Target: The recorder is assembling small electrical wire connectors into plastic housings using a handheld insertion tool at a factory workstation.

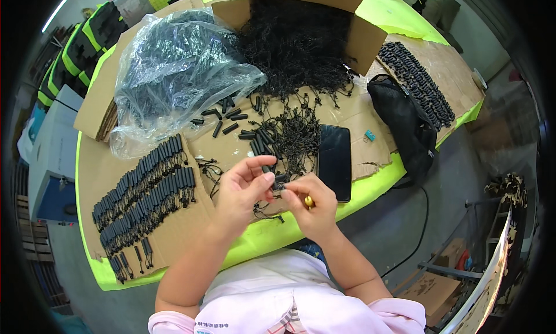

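Note:
Close together over the near edge of the table, both my hands work in front of me. My left hand [246,186] is closed, with a short black tube [266,169] pinched between thumb and fingers. My right hand [310,203] is closed too, its fingertips by the dark cord end next to the tube; a small gold-coloured piece [309,201] shows in its curled fingers, its kind unclear. Just beyond my hands lies a tangle of black cords [298,134], with loose black tubes [230,129] beside it. Rows of tubes with cord loops [165,189] lie on cardboard at the left.
A clear plastic bag [174,73] and a cardboard box [366,41] full of black cords stand at the back. Right of the tangle lie a black tablet-like device [335,163], a teal clip [369,136] and a black bag [405,119]. More corded pieces [417,85] fill the far right.

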Demonstrator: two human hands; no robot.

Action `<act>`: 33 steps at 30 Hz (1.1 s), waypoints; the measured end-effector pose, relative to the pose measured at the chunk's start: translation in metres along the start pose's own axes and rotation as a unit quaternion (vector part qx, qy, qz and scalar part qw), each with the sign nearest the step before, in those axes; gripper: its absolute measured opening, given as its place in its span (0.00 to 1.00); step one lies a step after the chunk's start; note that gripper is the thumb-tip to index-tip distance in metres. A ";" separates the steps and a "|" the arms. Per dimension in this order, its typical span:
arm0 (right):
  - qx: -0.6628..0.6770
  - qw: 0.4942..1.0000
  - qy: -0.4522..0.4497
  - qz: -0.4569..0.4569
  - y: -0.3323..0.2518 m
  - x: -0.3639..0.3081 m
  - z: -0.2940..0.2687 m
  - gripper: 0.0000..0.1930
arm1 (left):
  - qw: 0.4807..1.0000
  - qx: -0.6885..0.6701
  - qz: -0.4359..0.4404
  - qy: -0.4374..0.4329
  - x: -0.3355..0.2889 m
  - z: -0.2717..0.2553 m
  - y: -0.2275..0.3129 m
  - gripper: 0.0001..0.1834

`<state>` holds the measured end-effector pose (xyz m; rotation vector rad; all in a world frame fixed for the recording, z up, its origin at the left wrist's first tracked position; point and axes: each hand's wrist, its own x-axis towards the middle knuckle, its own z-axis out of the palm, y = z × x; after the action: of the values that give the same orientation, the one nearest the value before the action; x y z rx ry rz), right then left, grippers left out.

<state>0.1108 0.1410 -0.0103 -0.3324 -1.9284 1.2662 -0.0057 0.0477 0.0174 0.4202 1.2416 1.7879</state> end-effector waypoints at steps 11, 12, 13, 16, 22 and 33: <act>-0.165 0.963 0.073 -0.201 -0.014 -0.008 0.014 0.12 | 0.986 -0.154 0.023 0.066 -0.034 0.004 -0.001 0.13; -0.178 0.958 0.078 -0.209 -0.015 -0.007 0.015 0.11 | 0.987 -0.142 0.034 0.074 -0.035 0.003 -0.002 0.13; -0.178 0.958 0.078 -0.210 -0.014 -0.008 0.015 0.11 | 0.986 -0.143 0.034 0.074 -0.035 0.003 -0.002 0.13; -0.190 0.957 0.065 -0.210 -0.014 -0.008 0.017 0.13 | 0.985 -0.136 0.047 0.090 -0.036 0.004 -0.002 0.11; -0.161 0.968 0.044 -0.188 -0.014 -0.006 0.017 0.12 | 0.982 -0.146 0.063 0.107 -0.034 0.004 -0.006 0.13; -0.054 0.995 -0.035 -0.072 -0.019 -0.004 0.013 0.08 | 0.990 -0.081 0.095 0.071 -0.031 -0.003 -0.012 0.17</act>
<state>0.1073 0.1208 0.0015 -0.2011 -2.0465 1.0969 0.0148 0.0222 0.0120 0.3323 1.1737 2.0953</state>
